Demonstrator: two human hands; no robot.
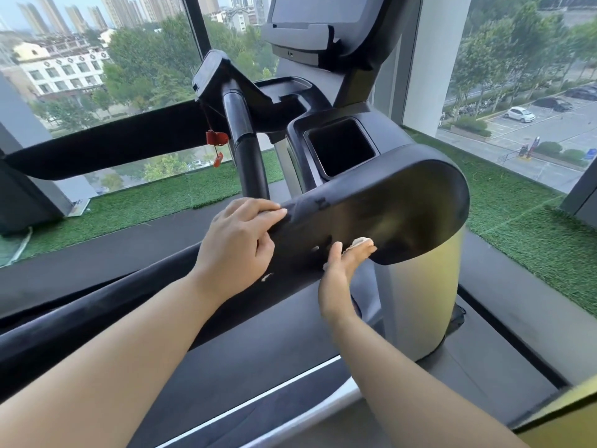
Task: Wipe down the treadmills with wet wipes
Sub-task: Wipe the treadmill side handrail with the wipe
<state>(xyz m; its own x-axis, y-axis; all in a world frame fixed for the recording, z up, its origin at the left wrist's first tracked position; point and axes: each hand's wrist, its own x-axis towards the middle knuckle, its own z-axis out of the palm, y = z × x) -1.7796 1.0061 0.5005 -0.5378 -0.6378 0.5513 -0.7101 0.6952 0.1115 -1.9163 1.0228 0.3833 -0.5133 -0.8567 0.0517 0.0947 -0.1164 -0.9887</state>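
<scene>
The treadmill's black side arm (403, 202) runs from lower left to a rounded end at centre right. My left hand (235, 250) grips its upper edge, fingers curled over the top. My right hand (339, 282) comes up from below the arm's lower edge and holds a small bunched white wet wipe (361, 242) against the arm's side face. Most of the wipe is hidden by my fingers.
A square cup holder (340, 150) sits above the arm, with the console (323, 24) higher up. A red safety key (216, 139) hangs by the centre handlebar. A silver upright (423, 302) stands under the arm's end. Green artificial turf (517, 221) and windows lie beyond.
</scene>
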